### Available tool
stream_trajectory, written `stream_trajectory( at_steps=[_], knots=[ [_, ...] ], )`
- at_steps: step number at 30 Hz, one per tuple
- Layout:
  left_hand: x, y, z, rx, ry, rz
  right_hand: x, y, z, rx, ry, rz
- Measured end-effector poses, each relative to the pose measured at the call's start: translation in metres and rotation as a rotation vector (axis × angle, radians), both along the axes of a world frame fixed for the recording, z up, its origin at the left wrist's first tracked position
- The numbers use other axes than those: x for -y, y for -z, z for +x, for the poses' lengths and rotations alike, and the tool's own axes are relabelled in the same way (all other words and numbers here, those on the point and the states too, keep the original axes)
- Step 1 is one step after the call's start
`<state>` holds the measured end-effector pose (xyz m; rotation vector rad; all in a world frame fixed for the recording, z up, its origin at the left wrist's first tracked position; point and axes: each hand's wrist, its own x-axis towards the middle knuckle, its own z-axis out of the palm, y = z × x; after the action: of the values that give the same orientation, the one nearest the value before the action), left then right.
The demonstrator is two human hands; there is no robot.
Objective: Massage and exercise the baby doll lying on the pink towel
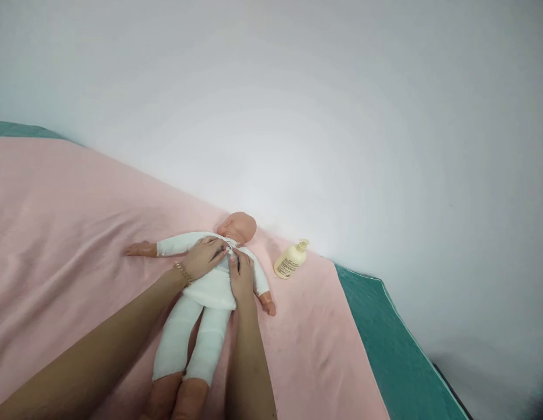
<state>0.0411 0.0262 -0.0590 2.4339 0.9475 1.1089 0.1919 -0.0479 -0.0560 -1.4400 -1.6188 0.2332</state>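
A baby doll [239, 224] lies on its back, arms spread, in a white long-sleeved shirt [212, 296] and white trousers [210, 338]. At the shirt's neckline, my left hand [205, 256], with a gold-coloured bracelet on the wrist, has its fingers closed on the fabric. My right hand [242, 277] is just beside it on the chest, thumb and fingers pinching the same front opening. The fingertips of both hands nearly meet below the doll's chin. Whatever fastener is there is too small to make out.
A pale yellow pump bottle [290, 261] leans on the bedding, right of the doll. Under everything spreads a wrinkled pink sheet [310, 338], with a green mattress [394, 344] showing at the right. A plain white wall [271, 116] rises directly behind the doll's head.
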Motion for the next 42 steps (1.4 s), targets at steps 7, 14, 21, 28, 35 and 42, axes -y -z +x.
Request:
stream_trajectory(
  at_steps=[7,14,21,28,35,42],
  knots=[
    [-0.002,0.0,-0.001,0.017,0.008,-0.034,-0.001,0.002,0.001,-0.021,0.002,0.012],
    [0.013,-0.004,-0.012,0.226,0.104,-0.038,0.017,-0.007,-0.006,-0.143,0.099,0.101],
    [0.05,-0.01,-0.031,0.331,0.111,-0.019,0.052,-0.004,-0.013,-0.194,0.171,0.082],
    [0.082,-0.005,-0.042,0.304,0.297,-0.051,0.08,0.01,-0.011,-0.123,0.055,-0.001],
    [0.079,-0.006,-0.039,0.078,0.321,-0.108,0.076,0.012,-0.017,-0.124,0.006,-0.052],
    [0.078,-0.005,-0.038,0.099,0.332,-0.105,0.076,0.012,-0.018,-0.091,0.035,-0.01]
  ],
)
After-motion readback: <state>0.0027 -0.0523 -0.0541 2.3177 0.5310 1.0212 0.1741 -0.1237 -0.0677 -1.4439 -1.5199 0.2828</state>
